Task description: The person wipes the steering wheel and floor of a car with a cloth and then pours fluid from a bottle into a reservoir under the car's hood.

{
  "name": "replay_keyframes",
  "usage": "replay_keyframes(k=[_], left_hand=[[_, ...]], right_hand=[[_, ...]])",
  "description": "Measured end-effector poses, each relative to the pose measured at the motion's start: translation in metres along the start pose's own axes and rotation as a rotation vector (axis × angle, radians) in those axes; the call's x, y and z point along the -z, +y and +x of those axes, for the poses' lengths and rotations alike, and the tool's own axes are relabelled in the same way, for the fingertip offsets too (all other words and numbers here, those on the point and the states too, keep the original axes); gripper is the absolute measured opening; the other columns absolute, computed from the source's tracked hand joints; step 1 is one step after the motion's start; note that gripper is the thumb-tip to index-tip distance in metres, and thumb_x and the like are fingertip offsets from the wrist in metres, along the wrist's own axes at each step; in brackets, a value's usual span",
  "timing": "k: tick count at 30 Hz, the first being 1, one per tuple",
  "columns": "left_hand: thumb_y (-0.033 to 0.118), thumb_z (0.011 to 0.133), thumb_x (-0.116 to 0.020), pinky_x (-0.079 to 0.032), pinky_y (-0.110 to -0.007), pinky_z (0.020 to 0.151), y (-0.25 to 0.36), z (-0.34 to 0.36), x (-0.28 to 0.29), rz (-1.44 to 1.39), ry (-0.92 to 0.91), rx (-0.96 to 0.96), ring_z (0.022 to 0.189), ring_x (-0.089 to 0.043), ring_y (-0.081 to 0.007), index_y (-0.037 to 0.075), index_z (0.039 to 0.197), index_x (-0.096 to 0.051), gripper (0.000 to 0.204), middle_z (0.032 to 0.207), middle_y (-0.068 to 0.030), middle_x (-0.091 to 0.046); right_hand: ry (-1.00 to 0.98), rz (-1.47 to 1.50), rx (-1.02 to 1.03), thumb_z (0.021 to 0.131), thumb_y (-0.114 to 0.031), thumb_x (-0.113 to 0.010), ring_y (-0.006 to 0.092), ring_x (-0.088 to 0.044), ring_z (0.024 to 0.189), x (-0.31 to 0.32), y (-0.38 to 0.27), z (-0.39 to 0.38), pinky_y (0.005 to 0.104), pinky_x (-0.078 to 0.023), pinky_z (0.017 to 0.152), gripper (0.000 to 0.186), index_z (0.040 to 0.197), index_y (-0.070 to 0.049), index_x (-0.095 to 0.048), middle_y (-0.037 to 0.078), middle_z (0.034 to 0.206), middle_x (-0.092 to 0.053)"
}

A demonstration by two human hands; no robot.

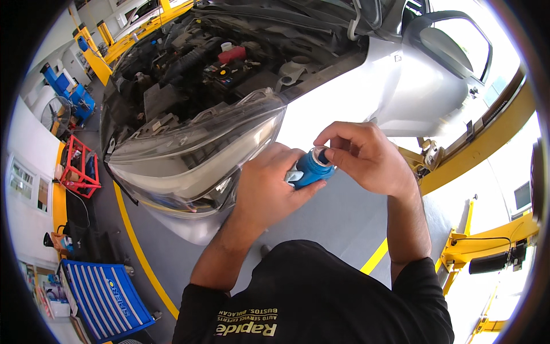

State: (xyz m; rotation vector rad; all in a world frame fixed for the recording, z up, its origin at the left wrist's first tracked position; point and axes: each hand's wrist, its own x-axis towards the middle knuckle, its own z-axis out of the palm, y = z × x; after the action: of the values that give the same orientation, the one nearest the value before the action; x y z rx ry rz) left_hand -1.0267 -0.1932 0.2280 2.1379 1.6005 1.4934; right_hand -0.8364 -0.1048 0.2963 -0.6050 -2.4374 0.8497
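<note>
In front of my body, my left hand (266,180) is wrapped round a small blue bottle (313,171). A pale scrap of cloth or paper (294,176) is tucked between that hand and the bottle's side. My right hand (369,159) is closed at the bottle's top, thumb and finger pinched at its pale rim. What they grip there is too small to make out. Just beyond my left hand is the car's large clear headlight (197,152), its lens looking slightly hazy.
A silver car's fender (326,103) stretches behind my hands, with its engine bay (200,69) uncovered. Yellow lift parts (487,146) stand at the right. Along the left are a red cart (80,166), a blue tool chest (106,298) and a yellow floor line (134,243).
</note>
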Motion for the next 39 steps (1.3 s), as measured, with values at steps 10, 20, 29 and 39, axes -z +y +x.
replay_keyframes(k=[10, 20, 29, 39], left_hand=[[0.026, 0.064, -0.089, -0.053, -0.035, 0.062, 0.002, 0.006, 0.006, 0.006, -0.035, -0.065, 0.072, -0.067, -0.0265, 0.004, 0.095, -0.068, 0.043, 0.085, -0.0105, -0.065], [0.025, 0.062, -0.092, -0.052, -0.030, 0.060, 0.001, 0.008, 0.011, -0.024, -0.015, 0.004, 0.070, -0.067, -0.0202, -0.002, 0.096, -0.069, 0.049, 0.084, -0.0112, -0.067], [0.025, 0.065, -0.090, -0.050, -0.034, 0.057, 0.001, 0.016, 0.015, -0.021, 0.044, -0.046, 0.067, -0.065, -0.0259, 0.002, 0.090, -0.067, 0.041, 0.079, -0.0115, -0.063], [0.024, 0.061, -0.094, -0.051, -0.027, 0.067, 0.006, 0.042, 0.073, -0.081, 0.102, -0.005, 0.075, -0.063, -0.0110, -0.002, 0.092, -0.067, 0.049, 0.083, -0.0077, -0.068]], right_hand=[[0.013, -0.140, -0.022, 0.083, -0.004, -0.063, 0.0146, -0.063, 0.056, 0.001, -0.013, 0.014, 0.0281, -0.047, 0.054, 0.010, 0.089, 0.002, -0.068, 0.010, 0.066, -0.066], [0.257, 0.075, 0.179, 0.087, -0.005, -0.069, 0.0193, -0.065, 0.085, -0.015, 0.006, -0.003, 0.0294, -0.051, 0.062, 0.017, 0.104, -0.004, -0.066, 0.009, 0.100, -0.064], [0.302, -0.027, 0.195, 0.089, -0.010, -0.072, 0.0249, -0.063, 0.089, -0.032, 0.003, -0.001, 0.0347, -0.053, 0.070, 0.013, 0.092, -0.005, -0.060, 0.011, 0.105, -0.057], [0.053, 0.459, 0.218, 0.092, -0.007, -0.067, 0.0299, -0.054, 0.123, -0.045, 0.015, 0.018, 0.0408, -0.049, 0.098, 0.066, 0.146, -0.003, -0.029, 0.017, 0.137, -0.050]])
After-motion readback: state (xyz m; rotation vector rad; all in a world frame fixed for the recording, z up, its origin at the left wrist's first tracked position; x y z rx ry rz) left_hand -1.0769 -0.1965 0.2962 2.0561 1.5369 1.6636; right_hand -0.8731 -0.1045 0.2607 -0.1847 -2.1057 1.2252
